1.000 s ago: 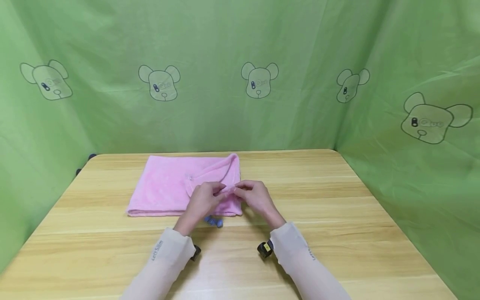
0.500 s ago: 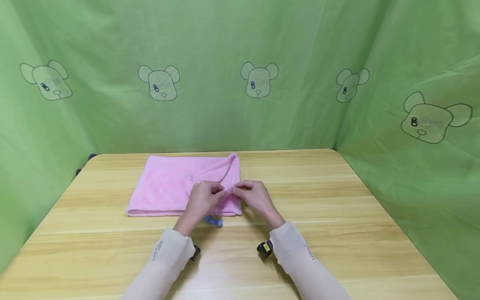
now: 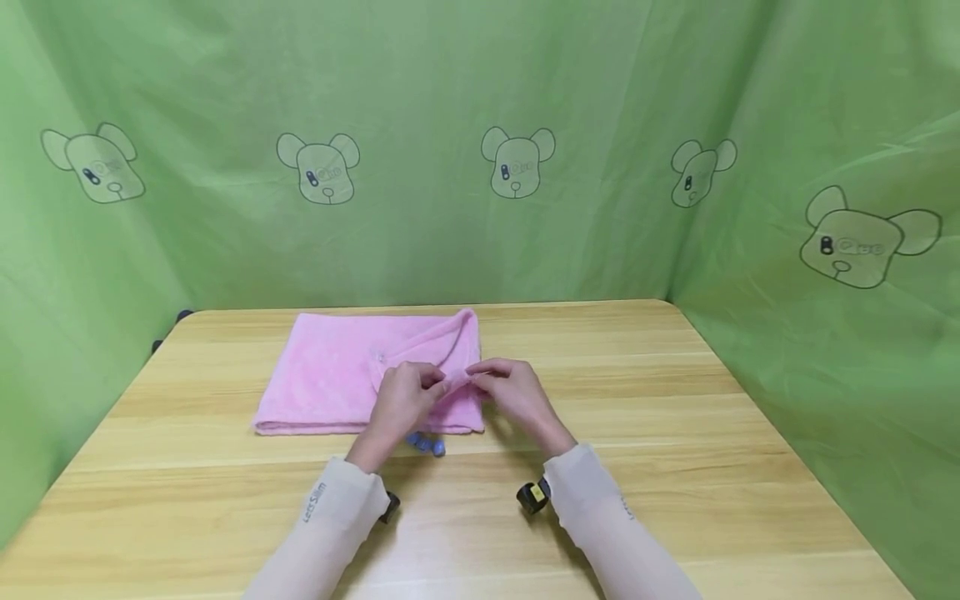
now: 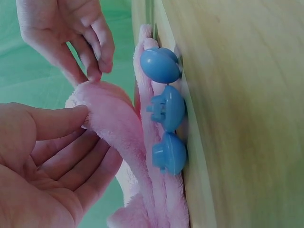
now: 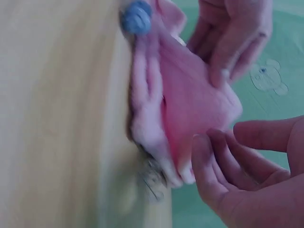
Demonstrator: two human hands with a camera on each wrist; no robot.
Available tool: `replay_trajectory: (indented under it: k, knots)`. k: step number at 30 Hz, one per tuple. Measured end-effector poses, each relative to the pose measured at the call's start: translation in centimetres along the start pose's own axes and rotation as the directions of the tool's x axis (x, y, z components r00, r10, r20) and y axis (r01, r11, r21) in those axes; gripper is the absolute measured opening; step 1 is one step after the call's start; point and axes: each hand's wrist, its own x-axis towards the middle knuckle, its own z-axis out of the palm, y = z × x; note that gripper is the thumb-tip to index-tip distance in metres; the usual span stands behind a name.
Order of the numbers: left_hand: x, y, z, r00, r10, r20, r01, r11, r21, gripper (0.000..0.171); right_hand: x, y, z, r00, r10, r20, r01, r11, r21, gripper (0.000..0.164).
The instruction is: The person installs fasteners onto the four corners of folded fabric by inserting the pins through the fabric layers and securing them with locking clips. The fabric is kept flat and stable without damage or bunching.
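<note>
A pink plush cloth (image 3: 322,367) lies folded on the wooden table, its right part drawn up into a raised flap. My left hand (image 3: 403,404) pinches this flap between thumb and fingers, plainly seen in the left wrist view. My right hand (image 3: 519,396) is at the flap's right side; in the right wrist view its thumb and fingers stand apart near the cloth's edge. Three blue mushroom-shaped plastic pieces (image 4: 168,109) lie in a row along the cloth's front edge. On the cloth sits a small clear piece (image 3: 381,357), too small to make out.
A small see-through object with dark lines (image 5: 153,179) shows blurred beside the cloth in the right wrist view. Green curtains (image 3: 420,233) with bear outlines enclose the back and sides of the wooden table (image 3: 637,400).
My right hand has shifted slightly right, and its thumb and fingers have loosened from the flap. The left hand keeps its pinch in nearly the same spot. The cloth has barely moved.
</note>
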Motion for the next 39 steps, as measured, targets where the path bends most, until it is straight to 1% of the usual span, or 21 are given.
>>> replay_trajectory:
  k: [3,6,8,10,12,15,17,19,21,23,30,33,39]
  knots:
    - [0.0,0.1,-0.1,1.000,-0.010,-0.005,0.010,1.000,-0.010,0.006,0.2,0.1,-0.8,0.999,0.004,-0.043,-0.005,1.000,-0.031,0.020]
    - [0.1,0.1,-0.2,1.000,-0.009,-0.003,0.009,1.000,-0.009,0.006,0.4,0.4,-1.2,0.997,-0.025,-0.077,0.012,0.987,-0.163,0.022]
    - [0.1,0.1,-0.2,1.000,-0.012,0.002,0.012,1.000,-0.011,0.006,0.4,0.7,-1.4,0.996,-0.045,-0.073,0.022,0.958,-0.285,0.023]
    - [0.1,0.0,-0.2,1.000,-0.018,0.006,0.018,1.000,-0.014,0.006,0.5,1.0,-1.4,0.997,-0.062,-0.051,0.036,0.915,-0.402,0.023]
    - [0.0,0.0,-0.2,1.000,-0.025,0.010,0.026,0.999,-0.019,0.007,0.5,1.3,-1.3,0.999,-0.046,-0.025,0.028,0.876,-0.481,0.023]
    - [0.0,0.0,-0.2,0.999,-0.031,0.014,0.031,0.999,-0.020,0.008,0.4,1.5,-1.3,1.000,0.019,0.009,-0.011,0.841,-0.542,0.028]
    - [0.0,0.0,-0.2,0.999,-0.032,0.016,0.032,0.999,-0.024,0.008,0.4,1.6,-1.3,0.998,0.055,0.026,-0.030,0.821,-0.570,0.032]
    - [0.0,-0.1,-0.2,0.999,-0.038,0.016,0.038,0.999,-0.025,0.008,0.4,1.7,-1.3,0.996,0.079,0.040,-0.041,0.811,-0.583,0.036]
    - [0.0,-0.1,-0.2,0.999,-0.041,0.019,0.042,0.999,-0.025,0.007,0.4,1.8,-1.4,0.997,0.067,0.044,-0.026,0.793,-0.609,0.036]
    - [0.0,-0.2,-0.2,0.999,-0.042,0.021,0.043,0.999,-0.020,0.007,0.5,1.9,-1.4,0.997,0.053,0.048,-0.011,0.782,-0.623,0.034]
    - [0.1,-0.3,-0.2,0.999,-0.052,0.009,0.052,0.999,-0.007,0.008,0.6,2.0,-1.4,0.998,0.052,0.029,-0.021,0.768,-0.641,0.023]
    - [0.1,-0.3,-0.2,0.998,-0.055,0.017,0.055,0.998,-0.003,0.008,0.5,2.1,-1.5,0.999,0.044,0.022,-0.019,0.758,-0.652,0.018]
    - [0.0,-0.4,-0.2,0.999,-0.044,0.012,0.044,0.999,-0.012,0.009,0.3,2.0,-1.5,0.999,0.041,0.018,-0.018,0.739,-0.674,0.019]
